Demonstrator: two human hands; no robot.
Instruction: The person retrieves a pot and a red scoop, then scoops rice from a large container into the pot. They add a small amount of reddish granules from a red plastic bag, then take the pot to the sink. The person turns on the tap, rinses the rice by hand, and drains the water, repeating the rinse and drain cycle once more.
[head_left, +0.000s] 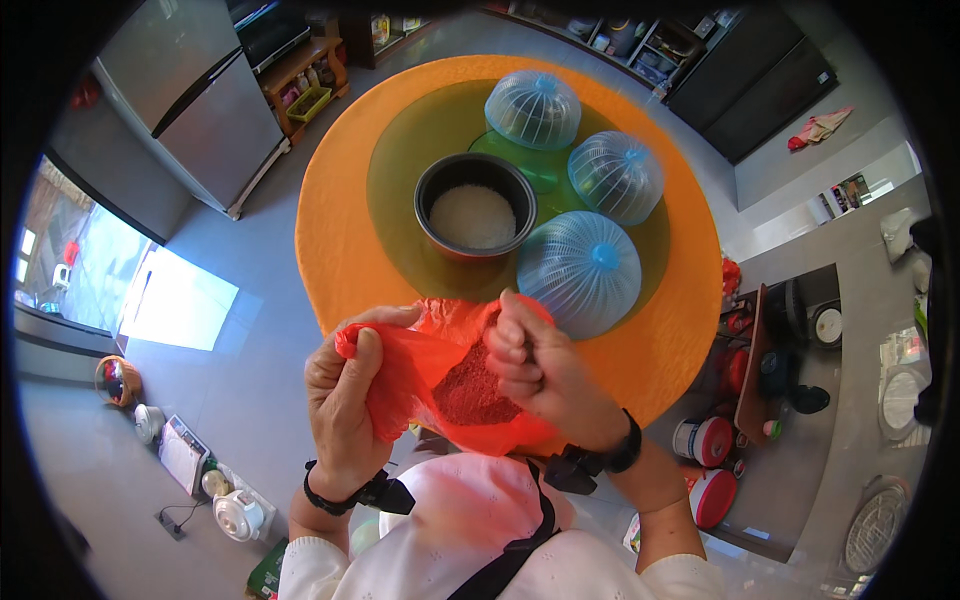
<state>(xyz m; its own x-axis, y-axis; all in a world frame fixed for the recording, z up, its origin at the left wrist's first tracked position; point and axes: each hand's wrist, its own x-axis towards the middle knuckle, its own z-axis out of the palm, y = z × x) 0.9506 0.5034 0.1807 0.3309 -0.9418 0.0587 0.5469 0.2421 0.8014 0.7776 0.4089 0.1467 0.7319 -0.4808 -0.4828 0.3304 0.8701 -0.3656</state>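
Note:
Between my two hands a thin red plastic bag (405, 367) is spread open, with a grainy filling (469, 386) that looks red inside it. My left hand (349, 390) pinches the bag's gathered left edge between thumb and fingers. On the other side, my right hand (536, 364) grips the upper right rim with curled fingers. Just beyond the bag, a dark rice cooker inner pot (425, 217) holds white rice grains (474, 216). It stands on the round table with an orange cloth (337, 202).
Three blue plastic mesh food covers stand right of the pot: a near one (579, 274), a middle one (616, 177) and a far one (533, 110). A refrigerator (202, 97) stands at the far left. Lidded buckets (703, 441) are at the right, low down.

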